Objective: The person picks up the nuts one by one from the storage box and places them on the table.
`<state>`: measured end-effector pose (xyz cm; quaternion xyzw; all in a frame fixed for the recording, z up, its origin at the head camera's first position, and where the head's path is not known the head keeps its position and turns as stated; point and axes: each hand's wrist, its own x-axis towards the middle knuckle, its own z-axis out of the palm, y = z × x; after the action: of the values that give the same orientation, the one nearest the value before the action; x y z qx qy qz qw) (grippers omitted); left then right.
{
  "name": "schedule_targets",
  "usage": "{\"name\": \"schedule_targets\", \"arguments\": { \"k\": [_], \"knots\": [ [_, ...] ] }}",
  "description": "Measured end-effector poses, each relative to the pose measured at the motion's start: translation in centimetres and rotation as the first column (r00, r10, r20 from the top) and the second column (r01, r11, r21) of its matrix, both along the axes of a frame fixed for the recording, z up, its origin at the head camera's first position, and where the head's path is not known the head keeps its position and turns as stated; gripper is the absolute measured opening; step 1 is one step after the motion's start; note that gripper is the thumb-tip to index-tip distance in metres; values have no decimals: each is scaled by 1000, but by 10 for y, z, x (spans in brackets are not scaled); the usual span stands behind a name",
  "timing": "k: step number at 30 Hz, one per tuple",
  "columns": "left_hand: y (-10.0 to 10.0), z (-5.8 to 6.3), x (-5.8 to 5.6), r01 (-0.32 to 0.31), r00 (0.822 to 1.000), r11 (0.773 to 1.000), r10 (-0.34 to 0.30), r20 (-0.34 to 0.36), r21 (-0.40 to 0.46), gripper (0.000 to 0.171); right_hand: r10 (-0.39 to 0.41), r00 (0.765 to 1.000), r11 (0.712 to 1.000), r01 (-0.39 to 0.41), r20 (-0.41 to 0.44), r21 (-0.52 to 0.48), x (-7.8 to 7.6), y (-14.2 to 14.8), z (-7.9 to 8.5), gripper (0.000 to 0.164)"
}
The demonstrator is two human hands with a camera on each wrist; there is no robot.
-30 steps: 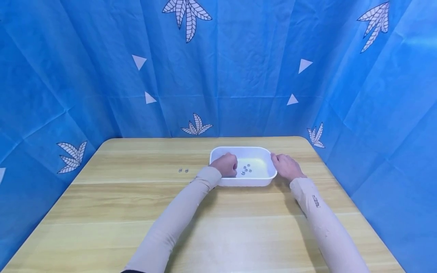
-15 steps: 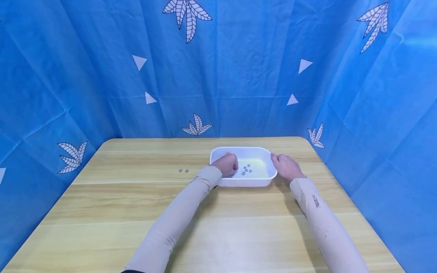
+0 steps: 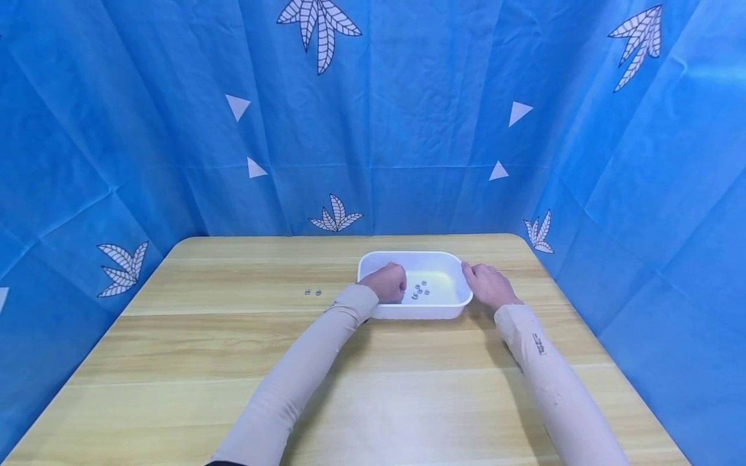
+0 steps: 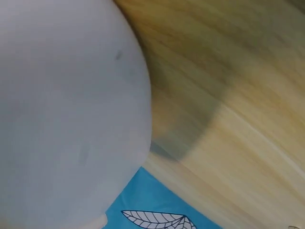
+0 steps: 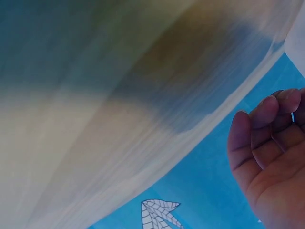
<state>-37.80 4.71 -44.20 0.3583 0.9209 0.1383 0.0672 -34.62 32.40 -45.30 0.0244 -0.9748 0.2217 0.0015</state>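
A white plastic basin [image 3: 416, 312] stands on the table, with several small silvery pieces, like metal nuts [image 3: 419, 290], loose on its floor. My left hand [image 3: 384, 283] reaches over the near left side into the basin, fingers curled downward. The fingertips are hidden, so whether they pinch a piece is not visible. At the right end, my right hand [image 3: 489, 285] grips the basin's rim with the thumb over the edge. Its curved fingers [image 5: 264, 114] show in the right wrist view. The basin's outer wall [image 4: 71, 105] fills much of the left wrist view.
Two more small metal pieces [image 3: 313, 292] lie on the wooden table [image 3: 233, 336], left of the basin. A blue curtain [image 3: 431, 129] with white leaf prints encloses the table's back and sides.
Both arms and the basin stay in place. Only the left hand's fingers shift very slightly inside the basin.
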Motion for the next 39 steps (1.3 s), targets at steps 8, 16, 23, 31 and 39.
{"name": "schedule_targets", "arguments": {
  "k": [8,16,23,31,39],
  "knots": [
    [-1,4,0,35,999,999,-35,-1,-34,23,-10,1000,1000,10,4,-9,-1,2,0,75],
    [-1,-3,1,31,999,999,-31,-10,11,17,-11,1000,1000,12,8,-9,0,1,0,72],
    [0,0,4,0,1000,1000,0,2,21,14,-14,1000,1000,14,5,-10,1,1,-1,73],
    [-2,-3,-1,-27,999,1000,27,18,5,16,-13,1000,1000,13,14,-7,0,0,1,68],
    [-5,0,0,-60,997,998,61,52,-7,23,-14,1000,1000,14,3,-14,1,0,-1,73]
  ]
}}
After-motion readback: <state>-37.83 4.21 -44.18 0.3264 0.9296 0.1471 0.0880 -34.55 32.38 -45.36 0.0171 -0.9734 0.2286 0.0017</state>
